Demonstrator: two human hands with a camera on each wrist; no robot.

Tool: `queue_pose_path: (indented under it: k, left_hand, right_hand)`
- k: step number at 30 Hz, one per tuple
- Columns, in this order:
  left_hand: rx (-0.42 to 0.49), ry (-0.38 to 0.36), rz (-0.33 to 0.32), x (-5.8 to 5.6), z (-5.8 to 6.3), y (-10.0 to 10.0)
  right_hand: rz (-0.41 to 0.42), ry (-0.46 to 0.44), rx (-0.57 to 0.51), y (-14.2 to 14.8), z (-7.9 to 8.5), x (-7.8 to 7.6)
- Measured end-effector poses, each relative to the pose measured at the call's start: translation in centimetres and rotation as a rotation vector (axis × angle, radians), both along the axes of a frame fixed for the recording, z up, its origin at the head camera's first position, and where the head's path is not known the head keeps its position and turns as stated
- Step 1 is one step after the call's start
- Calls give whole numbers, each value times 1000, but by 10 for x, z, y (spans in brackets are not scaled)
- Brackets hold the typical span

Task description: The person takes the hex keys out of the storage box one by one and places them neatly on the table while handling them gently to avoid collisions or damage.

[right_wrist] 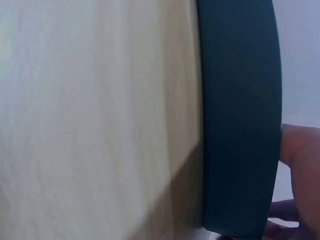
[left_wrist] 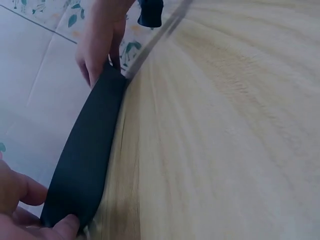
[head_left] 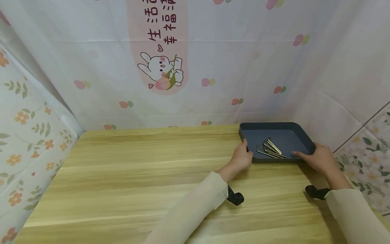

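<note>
A dark blue-grey rectangular tray [head_left: 287,135] rests at the far right of the wooden table. Inside it, towards the front left, lie several brass-coloured hex keys [head_left: 272,149] in a loose bunch. My left hand [head_left: 240,157] grips the tray's front left corner. At the front right corner my right hand [head_left: 320,157] holds the tray, its thumb over the rim. The left wrist view has the tray's front wall [left_wrist: 87,145] between both hands. In the right wrist view the same wall [right_wrist: 240,120] stands close up, with the right thumb [right_wrist: 295,145] at its top edge.
The wooden table [head_left: 137,176] stretches to the left and front. A white printed curtain [head_left: 213,61] hangs right behind the tray. Flowered cloth covers the left side [head_left: 33,135] and the right side [head_left: 368,162]. Black wrist cameras sit on both wrists.
</note>
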State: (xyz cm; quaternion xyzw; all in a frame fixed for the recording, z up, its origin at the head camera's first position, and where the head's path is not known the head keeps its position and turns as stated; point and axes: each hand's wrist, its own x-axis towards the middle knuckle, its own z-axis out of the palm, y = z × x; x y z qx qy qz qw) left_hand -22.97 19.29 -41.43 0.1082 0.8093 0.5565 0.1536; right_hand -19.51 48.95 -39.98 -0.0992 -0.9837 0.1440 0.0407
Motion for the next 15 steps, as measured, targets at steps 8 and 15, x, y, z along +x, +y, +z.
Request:
queue_pose_path:
  k: [8, 15]
  left_hand:
    - [45, -6, 0, 4, 2, -16]
    - [71, -43, -3, 2, -2, -36]
  right_hand:
    - [-29, 13, -39, -4, 7, 5]
    - [-166, 127, -192, -11, -1, 6]
